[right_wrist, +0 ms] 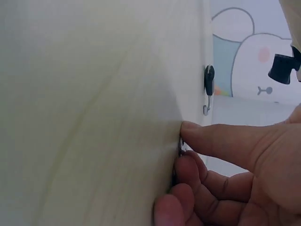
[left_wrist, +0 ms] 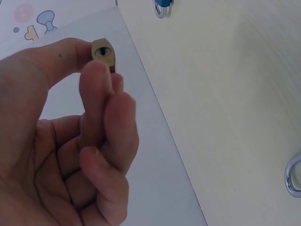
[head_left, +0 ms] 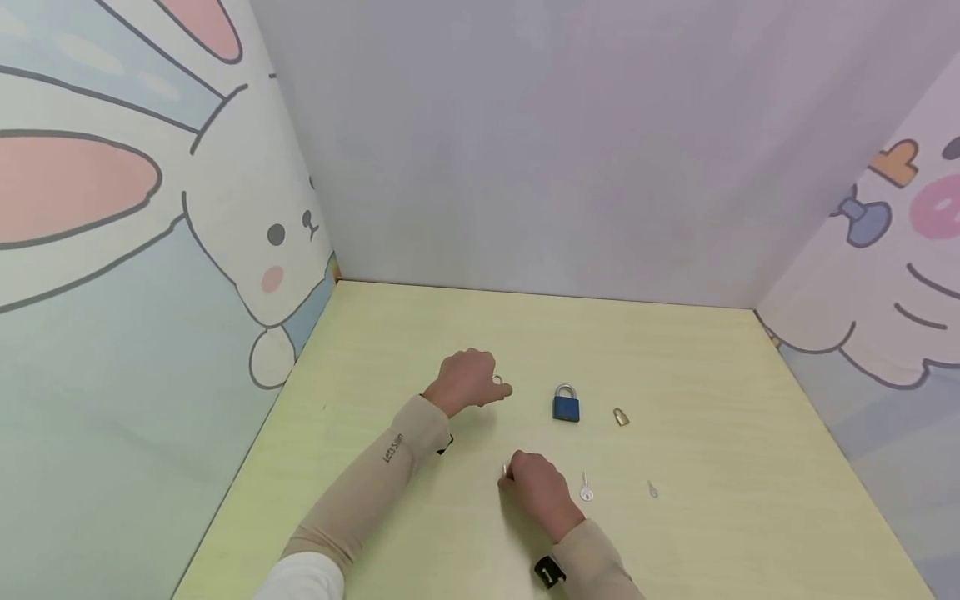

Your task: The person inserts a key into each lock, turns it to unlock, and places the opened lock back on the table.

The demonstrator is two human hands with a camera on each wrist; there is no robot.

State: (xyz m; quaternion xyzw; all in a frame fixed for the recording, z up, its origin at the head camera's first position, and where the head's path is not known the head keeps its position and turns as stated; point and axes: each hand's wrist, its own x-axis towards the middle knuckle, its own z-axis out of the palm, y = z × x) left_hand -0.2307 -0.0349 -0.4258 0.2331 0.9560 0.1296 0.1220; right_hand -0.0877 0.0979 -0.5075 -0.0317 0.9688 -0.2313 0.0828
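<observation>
My left hand point(head_left: 463, 383) is raised over the table and pinches a small brass padlock point(left_wrist: 103, 54), its keyhole end showing in the left wrist view. Partly hidden behind that hand is a dark padlock point(right_wrist: 209, 81) lying on the table. Down at the tabletop, my right hand point(head_left: 542, 487) pinches a small silver key point(head_left: 505, 471) between thumb and fingers; only a thin edge of it shows in the right wrist view. Right of the left hand lies a blue padlock point(head_left: 566, 408). A silver key point(head_left: 587, 488) lies just right of the right hand.
A small gold padlock point(head_left: 621, 417) lies right of the blue one, with a smaller key point(head_left: 652, 489) nearer the front. The pale yellow table point(head_left: 420, 317) meets a plain back wall point(head_left: 525, 167) and cartoon-printed side walls point(head_left: 112, 358).
</observation>
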